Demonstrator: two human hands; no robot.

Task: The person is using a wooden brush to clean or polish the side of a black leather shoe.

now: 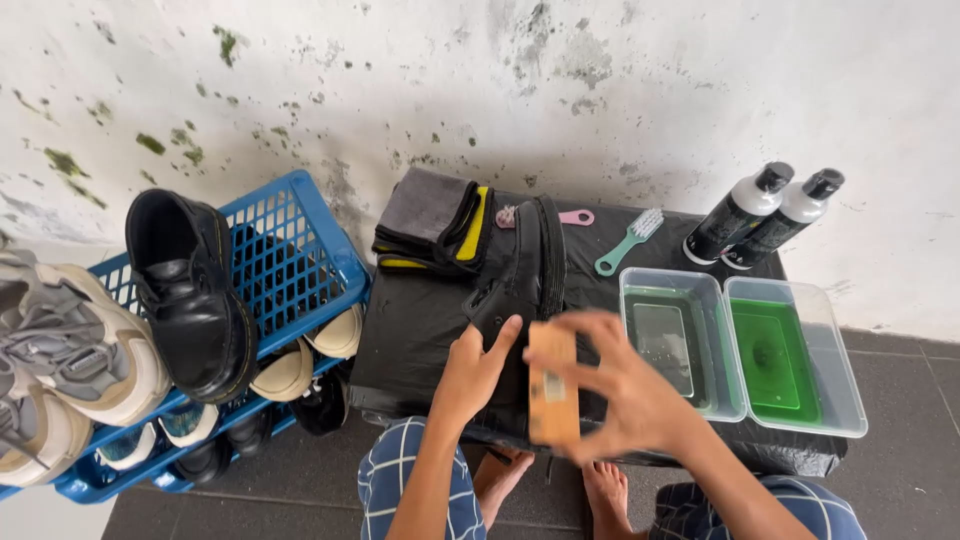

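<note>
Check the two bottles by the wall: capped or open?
Capped. Both bottles stand upright at the table's back right corner with black caps on.

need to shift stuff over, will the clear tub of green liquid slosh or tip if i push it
The green-liquid tub is probably heavy and apt to slosh: it looks well filled and has no lid. Tipping seems unlikely, since it is wide and shallow. It sits beside a second tub, apparently touching, so that may slide along too.
</note>
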